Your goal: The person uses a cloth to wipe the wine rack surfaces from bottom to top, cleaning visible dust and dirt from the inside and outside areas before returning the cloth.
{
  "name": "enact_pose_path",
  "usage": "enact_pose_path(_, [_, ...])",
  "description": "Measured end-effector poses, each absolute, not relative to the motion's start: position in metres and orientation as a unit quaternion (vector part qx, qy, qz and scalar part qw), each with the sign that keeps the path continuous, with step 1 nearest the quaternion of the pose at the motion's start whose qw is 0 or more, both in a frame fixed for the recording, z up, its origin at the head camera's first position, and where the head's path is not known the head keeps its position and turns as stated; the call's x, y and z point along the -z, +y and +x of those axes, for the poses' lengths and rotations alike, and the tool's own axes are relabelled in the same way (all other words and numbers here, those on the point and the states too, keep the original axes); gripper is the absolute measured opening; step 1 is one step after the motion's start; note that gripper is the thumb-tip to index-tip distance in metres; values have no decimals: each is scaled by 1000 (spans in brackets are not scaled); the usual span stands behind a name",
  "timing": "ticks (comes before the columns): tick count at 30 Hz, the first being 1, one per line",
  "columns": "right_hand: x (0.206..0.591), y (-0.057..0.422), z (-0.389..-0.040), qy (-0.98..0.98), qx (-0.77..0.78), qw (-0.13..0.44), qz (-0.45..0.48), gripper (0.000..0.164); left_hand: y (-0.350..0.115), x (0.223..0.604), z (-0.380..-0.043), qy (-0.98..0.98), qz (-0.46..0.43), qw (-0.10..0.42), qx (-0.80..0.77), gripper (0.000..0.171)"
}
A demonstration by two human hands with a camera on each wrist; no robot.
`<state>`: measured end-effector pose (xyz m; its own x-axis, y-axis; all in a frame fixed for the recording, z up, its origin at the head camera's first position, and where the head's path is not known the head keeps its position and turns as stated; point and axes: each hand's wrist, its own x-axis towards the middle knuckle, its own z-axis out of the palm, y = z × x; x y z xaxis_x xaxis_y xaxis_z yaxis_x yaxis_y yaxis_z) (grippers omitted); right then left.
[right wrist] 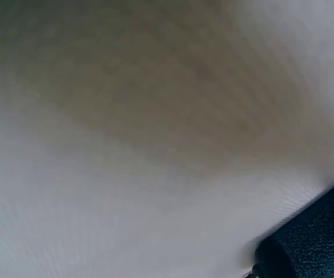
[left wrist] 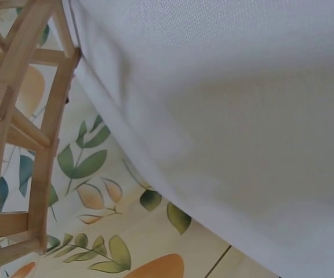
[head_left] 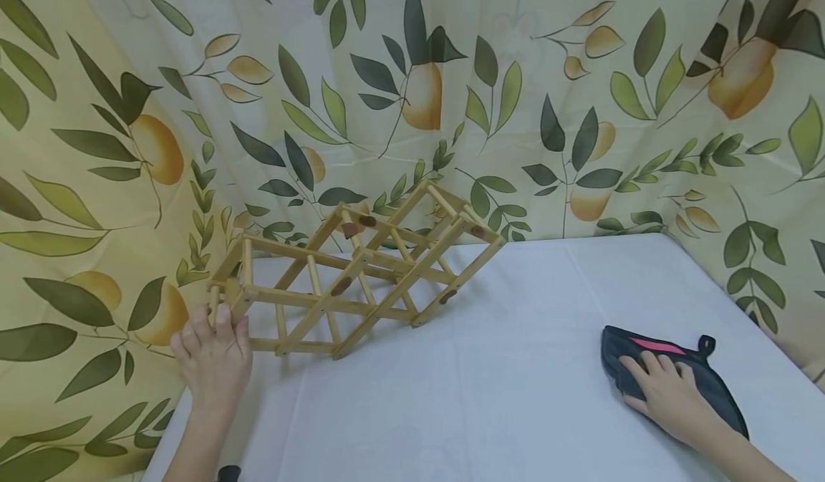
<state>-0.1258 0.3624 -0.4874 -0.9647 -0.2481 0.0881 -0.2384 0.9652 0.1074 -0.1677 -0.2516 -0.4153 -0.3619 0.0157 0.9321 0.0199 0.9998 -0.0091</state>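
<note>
A wooden folding wine rack (head_left: pixel 361 281) of crossed slats and dowels stands spread open on the left half of the table. My left hand (head_left: pixel 215 349) grips its near left end, fingers bent over the end slat. In the left wrist view the rack's slats (left wrist: pixel 39 139) fill the left edge; the hand itself is out of that view. At the right, my right hand (head_left: pixel 670 392) holds a dark oven mitt (head_left: pixel 715 389) with a hanging loop and a pink strip, lying on the table. The right wrist view shows only a corner of the dark fabric (right wrist: pixel 315 243).
A white cloth covers the table (head_left: pixel 503 382). Leaf-and-fruit patterned curtains (head_left: pixel 503 109) hang behind it and along both sides, close to the rack's back. A small black object (head_left: pixel 229 473) shows at the bottom edge beside the left forearm.
</note>
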Motion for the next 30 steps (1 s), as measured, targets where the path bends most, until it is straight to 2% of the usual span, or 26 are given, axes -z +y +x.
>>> enact_pose_path(5, [489,362,-127,-987,58,64,132,57,-252,416,-167,-830,-9,558,0,31])
enact_pose_path(10, [487,362,-129,-983,49,103,141,58,-252,416,-164,-840,-3,543,2,31])
enact_pose_path(17, [475,356,-135,-979,15,152,138,57,-252,417,-166,-832,2,555,0,31])
enact_pose_path(22, [451,344,-153,-963,-12,232,140,93,-252,416,-165,-836,-1,549,3,31])
enact_pose_path(25, [435,333,-165,-957,-32,256,135,90,-252,415,-162,-843,-2,539,8,31])
enact_pose_path(30, [413,314,-181,-953,-55,270,128,52,-254,414,-160,-856,-3,517,15,33])
